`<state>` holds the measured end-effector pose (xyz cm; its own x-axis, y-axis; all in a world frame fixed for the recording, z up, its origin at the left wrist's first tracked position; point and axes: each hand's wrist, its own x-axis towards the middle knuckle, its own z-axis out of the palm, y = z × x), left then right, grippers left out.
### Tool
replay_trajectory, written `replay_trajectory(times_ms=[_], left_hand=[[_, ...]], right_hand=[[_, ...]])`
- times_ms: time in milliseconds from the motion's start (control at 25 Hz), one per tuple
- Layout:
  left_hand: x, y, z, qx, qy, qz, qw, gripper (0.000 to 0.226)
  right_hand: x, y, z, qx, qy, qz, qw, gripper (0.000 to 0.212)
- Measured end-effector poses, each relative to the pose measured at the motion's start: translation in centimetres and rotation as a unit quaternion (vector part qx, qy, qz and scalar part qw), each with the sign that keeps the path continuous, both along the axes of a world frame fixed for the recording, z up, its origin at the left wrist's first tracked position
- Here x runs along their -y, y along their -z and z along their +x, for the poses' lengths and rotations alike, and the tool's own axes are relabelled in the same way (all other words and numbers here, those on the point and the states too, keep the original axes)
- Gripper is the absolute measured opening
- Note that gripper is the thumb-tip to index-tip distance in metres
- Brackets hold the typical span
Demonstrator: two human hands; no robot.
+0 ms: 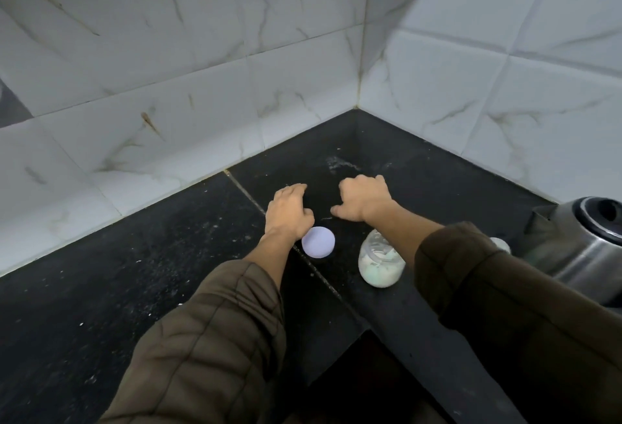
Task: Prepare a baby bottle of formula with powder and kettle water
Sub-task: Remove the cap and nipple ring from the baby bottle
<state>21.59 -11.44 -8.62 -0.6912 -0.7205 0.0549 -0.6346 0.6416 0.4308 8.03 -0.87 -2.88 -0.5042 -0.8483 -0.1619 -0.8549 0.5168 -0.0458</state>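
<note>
Your left hand point(289, 211) and right hand point(365, 199) loosely curled, holding nothing, over the black stone counter point(134, 272), clear baby bottle with white powder point(380, 263) upright beside your right forearm, round lilac cap point(318, 242) by your left wrist

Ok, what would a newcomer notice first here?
The left hand and right hand reach side by side over the black counter, holding nothing visible. Beside the left wrist lies a round pale lilac cap. A clear bottle with whitish contents stands by the right forearm, and a steel kettle sits at the right edge.
</note>
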Motion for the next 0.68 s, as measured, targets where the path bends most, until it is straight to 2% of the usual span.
replay_trajectory(times_ms=[200, 400, 680], left_hand=[[-4.7, -3.4, -5.8, -0.055, 0.072, -0.026, 0.995, 0.059], [-11.6, -6.3, -11.7, -0.097, 0.15, -0.037, 0.983, 0.057], [-17.9, -5.9, -15.6, -0.084, 0.214, -0.03, 0.973, 0.058]], right_hand=[[-6.5, -4.5, -4.8, -0.033, 0.094, -0.073, 0.992, 0.035], [-14.7, -6.8, -8.9, -0.028, 0.173, -0.082, 0.981, 0.031], [-20.9, -7.2, -10.6, -0.009, 0.191, -0.098, 0.977, 0.014]])
